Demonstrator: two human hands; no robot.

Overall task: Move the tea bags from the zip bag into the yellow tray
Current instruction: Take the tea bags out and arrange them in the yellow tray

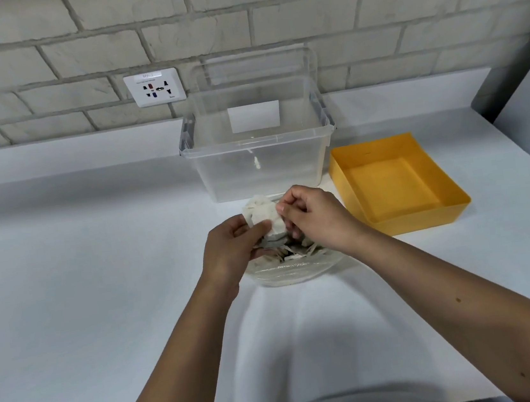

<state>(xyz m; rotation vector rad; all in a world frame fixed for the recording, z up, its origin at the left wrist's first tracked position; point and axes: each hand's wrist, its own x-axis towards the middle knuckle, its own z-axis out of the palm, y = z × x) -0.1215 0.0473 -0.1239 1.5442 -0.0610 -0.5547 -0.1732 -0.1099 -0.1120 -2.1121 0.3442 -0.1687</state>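
Above the zip bag [293,269], both hands pinch tea bags [263,214].

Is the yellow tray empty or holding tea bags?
Empty: the yellow tray shows only bare floor; the tea bags are gripped at the zip bag.

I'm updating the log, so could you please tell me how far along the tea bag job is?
Nothing looks done yet: the yellow tray is bare. In hand: the left hand and right hand grip a clump of tea bags over the zip bag. Left: carrying that clump to the tray, plus those remaining in the bag.
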